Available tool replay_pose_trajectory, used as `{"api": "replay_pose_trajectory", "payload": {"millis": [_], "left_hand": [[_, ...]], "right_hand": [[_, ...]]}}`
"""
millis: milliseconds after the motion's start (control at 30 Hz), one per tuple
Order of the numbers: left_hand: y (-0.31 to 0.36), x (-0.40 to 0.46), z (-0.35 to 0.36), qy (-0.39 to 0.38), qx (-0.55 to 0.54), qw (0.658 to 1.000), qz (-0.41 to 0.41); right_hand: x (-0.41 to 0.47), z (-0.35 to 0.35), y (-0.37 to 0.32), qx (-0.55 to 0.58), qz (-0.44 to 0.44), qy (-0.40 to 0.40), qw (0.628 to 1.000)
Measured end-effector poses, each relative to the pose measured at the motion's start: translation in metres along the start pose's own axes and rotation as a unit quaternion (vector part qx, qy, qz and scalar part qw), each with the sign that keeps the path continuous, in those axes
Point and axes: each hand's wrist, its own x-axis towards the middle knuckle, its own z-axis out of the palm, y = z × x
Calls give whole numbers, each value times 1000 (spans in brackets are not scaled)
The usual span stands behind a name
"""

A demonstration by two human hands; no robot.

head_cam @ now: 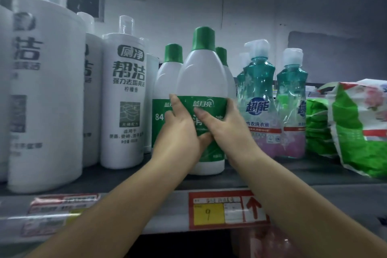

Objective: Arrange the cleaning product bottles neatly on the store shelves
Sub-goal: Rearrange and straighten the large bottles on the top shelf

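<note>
Both hands clasp the front bottle (202,81), which stands upright near the front edge of the shelf (293,176): the left hand (178,132) wraps its green label from the left with fingers (174,103) curled on it, the right hand (226,125) from the right, thumbs meeting low on the label. Two more green-capped bottles (167,81) stand just behind it, white bottles (123,94) to the left, teal pump bottles (259,98) and green bags (356,128) to the right.

White toilet-cleaner bottle (123,98): we read 厕净, 帮洁, 强力去垢亮洁, 柠檬香.
Green-capped bottle (202,81): we read 蓝月亮.
Bottle behind it (165,90): we read 84.
Teal pump bottle (258,90): we read 超能, 内衣洗衣液.
Red price tag (226,209): we read 9, beside an up arrow.
</note>
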Motion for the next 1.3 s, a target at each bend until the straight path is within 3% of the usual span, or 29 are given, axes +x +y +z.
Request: {"api": "replay_pose_trajectory", "payload": {"millis": [233,500,600,1000,1100,1167,1300], "left_hand": [[-8,8,-3,13,-14,999,-30],[-12,11,-8,10,59,997,-54],[-19,17,-9,15,2,997,-74],[-24,19,-18,49,-10,998,-42],[-21,8,-24,28,43,999,-19],[-22,-5,-32,34,63,997,14],[-25,-32,-59,141,83,979,123]], "right_hand": [[6,4,2,-28,-8,-78,997],[3,2,5,-58,-10,-148,987],[2,5,6,-74,-8,-176,982],[9,12,-2,-95,45,-176,979],[6,13,-11,-133,-6,-140,981],[1,16,-22,-193,-79,-75,975],[-9,37,-51,-228,-236,32,944]]}}
